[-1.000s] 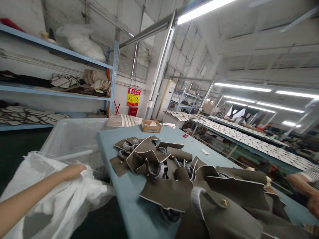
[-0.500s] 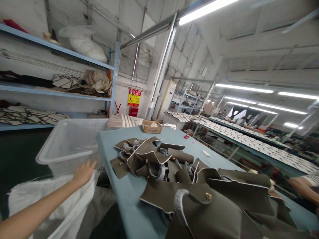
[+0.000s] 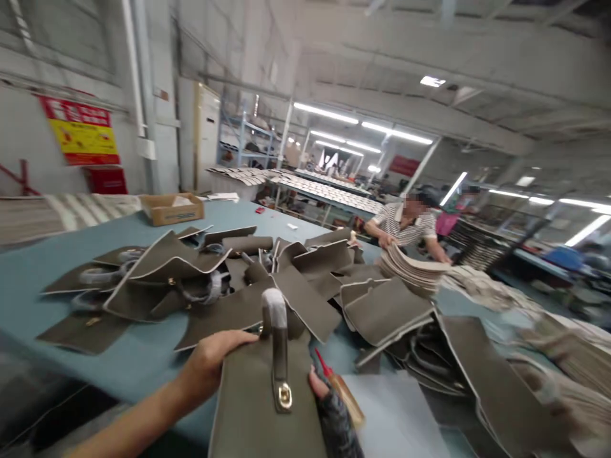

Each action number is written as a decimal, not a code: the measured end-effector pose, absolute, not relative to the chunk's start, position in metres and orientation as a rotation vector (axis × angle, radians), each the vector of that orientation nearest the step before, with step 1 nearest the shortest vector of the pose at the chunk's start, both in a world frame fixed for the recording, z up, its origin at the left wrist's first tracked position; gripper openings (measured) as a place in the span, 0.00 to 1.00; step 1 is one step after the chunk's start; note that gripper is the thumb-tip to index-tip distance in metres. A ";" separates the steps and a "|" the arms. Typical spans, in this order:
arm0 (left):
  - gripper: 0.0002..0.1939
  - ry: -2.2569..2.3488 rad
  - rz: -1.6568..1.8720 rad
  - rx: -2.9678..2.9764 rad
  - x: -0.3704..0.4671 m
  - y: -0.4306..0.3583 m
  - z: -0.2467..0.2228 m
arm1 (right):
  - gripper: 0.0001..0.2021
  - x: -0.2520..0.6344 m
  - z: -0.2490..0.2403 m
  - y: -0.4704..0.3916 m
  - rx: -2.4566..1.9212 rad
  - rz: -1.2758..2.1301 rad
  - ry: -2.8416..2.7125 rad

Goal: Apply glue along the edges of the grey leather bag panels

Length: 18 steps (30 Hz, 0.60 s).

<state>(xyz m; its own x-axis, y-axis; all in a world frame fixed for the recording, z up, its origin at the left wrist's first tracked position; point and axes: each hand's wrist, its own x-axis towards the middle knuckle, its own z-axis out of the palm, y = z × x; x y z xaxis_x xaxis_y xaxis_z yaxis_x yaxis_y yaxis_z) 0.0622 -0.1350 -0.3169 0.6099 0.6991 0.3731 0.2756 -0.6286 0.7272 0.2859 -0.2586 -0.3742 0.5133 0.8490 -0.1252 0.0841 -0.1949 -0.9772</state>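
Note:
An olive bag panel [image 3: 252, 394] with a wrapped handle and a gold clasp stands upright close to me. My left hand [image 3: 210, 359] grips its upper left edge, fingers behind it and thumb along the top. At the right edge, my right hand [image 3: 322, 394], in a dark patterned sleeve, holds the panel with fingertips showing. Beside that hand is a tool or bottle [image 3: 346, 394] with a red tip and amber body; whether the hand also holds it is unclear. Behind, more olive panels [image 3: 153, 280] with wrapped handles lie heaped on the blue-green table [image 3: 28, 267].
A cardboard box [image 3: 174, 210] sits at the table's far left. Across the table a person in a striped shirt [image 3: 405, 229] handles a stack of beige pieces [image 3: 413, 270]. A pale sheet [image 3: 391, 413] lies near right, beside more olive panels [image 3: 496, 375].
The view has swung right. My left hand has left the white sack by the plastic bin and now holds the bag panel. My right hand and the person across the table have come into view.

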 end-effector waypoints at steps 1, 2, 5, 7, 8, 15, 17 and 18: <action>0.12 0.818 0.839 2.107 0.072 -0.130 -0.312 | 0.30 0.299 -0.375 -0.266 -1.654 0.886 -0.770; 0.11 0.898 0.820 2.012 0.081 -0.127 -0.307 | 0.33 0.313 -0.376 -0.277 -1.690 0.884 -0.730; 0.14 1.070 0.829 1.649 0.102 -0.122 -0.293 | 0.36 0.351 -0.387 -0.316 -1.913 0.600 -0.695; 0.19 1.034 0.822 1.312 0.111 -0.123 -0.289 | 0.36 0.367 -0.407 -0.335 -2.041 0.391 -0.768; 0.21 0.986 0.800 1.151 0.114 -0.124 -0.290 | 0.39 0.372 -0.420 -0.339 -2.056 0.334 -0.806; 0.32 0.918 0.594 0.714 0.125 -0.158 -0.316 | 0.36 0.363 -0.488 -0.315 -2.009 0.299 -0.711; 0.32 0.915 0.545 0.668 0.128 -0.170 -0.323 | 0.33 0.362 -0.490 -0.315 -1.974 0.305 -0.692; 0.32 0.915 0.530 0.652 0.130 -0.175 -0.326 | 0.32 0.363 -0.490 -0.317 -1.932 0.327 -0.654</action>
<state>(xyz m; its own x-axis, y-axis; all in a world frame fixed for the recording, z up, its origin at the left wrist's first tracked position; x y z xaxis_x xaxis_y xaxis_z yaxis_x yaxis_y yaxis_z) 0.1300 -0.1748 -0.3265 0.5094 0.6658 -0.5452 -0.1424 0.6901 0.7096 0.3629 -0.3173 -0.4898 0.8150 0.5763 0.0602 0.2977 -0.3274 -0.8968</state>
